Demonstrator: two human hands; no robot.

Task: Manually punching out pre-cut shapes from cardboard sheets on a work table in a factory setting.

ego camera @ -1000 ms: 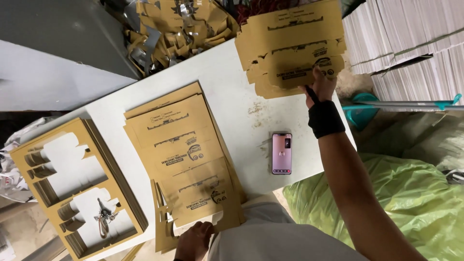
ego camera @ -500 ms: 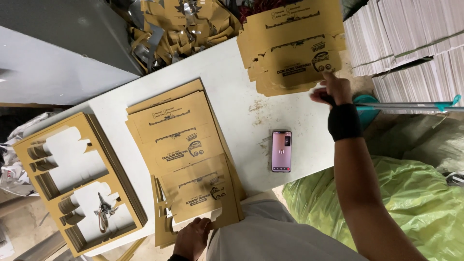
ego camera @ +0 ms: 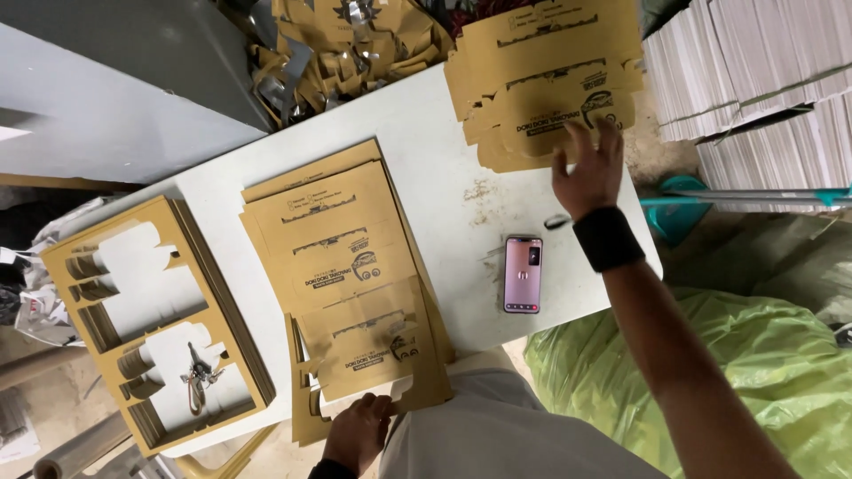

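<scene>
- Two bare hands are at work over a white table [ego camera: 426, 168].
- The right hand [ego camera: 588, 168] is stretched out far across the table. Its fingers are spread open and hold nothing. The fingertips lie on the near edge of the far stack of brown cardboard box sheets [ego camera: 546, 75]. A black wristband [ego camera: 608, 238] sits on that wrist.
- The far stack is flat and tan, with dark print and cut notches along its edges. It lies at the far right end of the table.
- The left hand [ego camera: 357, 432] is close to the person's body. Its fingers are curled on the near edge of the middle pile of box sheets [ego camera: 351, 284]. Whether they pinch a sheet cannot be told.
- The middle pile is brown too, with the same dark print. Its sheets are fanned out a bit.
- A phone [ego camera: 523, 274] with a pink screen lies flat between the two piles, near the right arm.
- On the left sits a stack of cardboard frames with box shapes cut out [ego camera: 142, 319]. A small metal tool [ego camera: 197, 372] lies in one hole.
- Cardboard scraps [ego camera: 346, 44] are heaped past the table.
</scene>
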